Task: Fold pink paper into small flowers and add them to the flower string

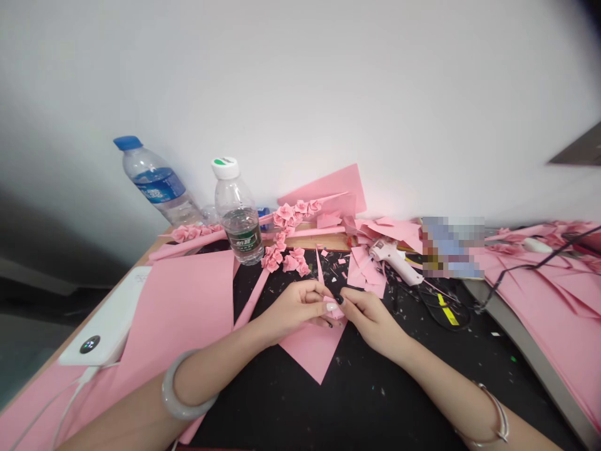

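Between my two hands is a small folded piece of pink paper (334,308), pinched at its edges. My left hand (303,305) grips it from the left with thumb and fingers. From the right, the thumb and forefinger of my right hand (369,313) press on the same piece. Under them a square pink sheet (319,360) lies on the black mat (375,401). A thin pointed pink strip (320,268) sticks up just behind my left hand. Pink paper flowers (295,262) lie beyond it, some fixed along pink stems.
A glue gun (397,262) lies behind my right hand among pink scraps. Two bottles, one white-capped (240,219) and one blue-capped (157,181), stand at the back left. A white power bank (106,319) rests on large pink paper (188,300). Cables (498,282) and more pink sheets (539,307) are at right.
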Demonstrator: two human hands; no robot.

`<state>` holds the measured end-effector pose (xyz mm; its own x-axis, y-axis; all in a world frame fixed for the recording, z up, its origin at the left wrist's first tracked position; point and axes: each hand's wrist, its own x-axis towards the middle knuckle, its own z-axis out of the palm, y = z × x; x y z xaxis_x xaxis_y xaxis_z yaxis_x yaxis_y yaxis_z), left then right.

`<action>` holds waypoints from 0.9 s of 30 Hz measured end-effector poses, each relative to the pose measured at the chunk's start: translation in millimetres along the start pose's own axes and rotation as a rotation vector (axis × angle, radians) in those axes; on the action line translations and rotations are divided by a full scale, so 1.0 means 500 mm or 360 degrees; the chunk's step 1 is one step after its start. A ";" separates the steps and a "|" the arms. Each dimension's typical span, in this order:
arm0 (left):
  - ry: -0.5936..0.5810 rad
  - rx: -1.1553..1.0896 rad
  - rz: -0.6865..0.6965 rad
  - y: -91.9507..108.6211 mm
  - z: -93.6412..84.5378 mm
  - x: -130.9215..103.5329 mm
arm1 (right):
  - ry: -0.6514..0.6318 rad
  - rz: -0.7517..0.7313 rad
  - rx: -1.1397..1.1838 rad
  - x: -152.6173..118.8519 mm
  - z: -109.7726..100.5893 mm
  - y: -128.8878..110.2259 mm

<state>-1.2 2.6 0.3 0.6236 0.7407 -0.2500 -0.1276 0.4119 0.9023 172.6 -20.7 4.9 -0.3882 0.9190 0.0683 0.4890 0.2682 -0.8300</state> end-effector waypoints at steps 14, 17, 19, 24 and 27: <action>-0.0006 -0.0025 0.0046 -0.007 -0.005 0.004 | -0.0105 -0.0006 0.0057 0.002 -0.003 0.000; -0.0033 -0.0098 0.0037 -0.006 -0.006 0.004 | -0.0095 -0.0014 0.0082 0.003 -0.003 0.004; -0.0059 -0.0128 0.0037 -0.006 -0.007 0.003 | -0.0094 -0.0017 0.0100 0.002 -0.002 0.006; -0.0069 -0.0122 0.0041 -0.007 -0.009 0.004 | -0.0107 -0.0019 0.0135 0.001 -0.002 0.008; -0.0055 -0.0083 0.0053 -0.007 -0.008 0.005 | -0.0102 -0.0011 0.0106 0.001 -0.002 0.005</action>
<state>-2.3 5.1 -4.8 0.6443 0.7362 -0.2069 -0.1882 0.4148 0.8902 174.4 -19.2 3.1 -0.4416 0.8963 0.0403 0.4338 0.2526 -0.8649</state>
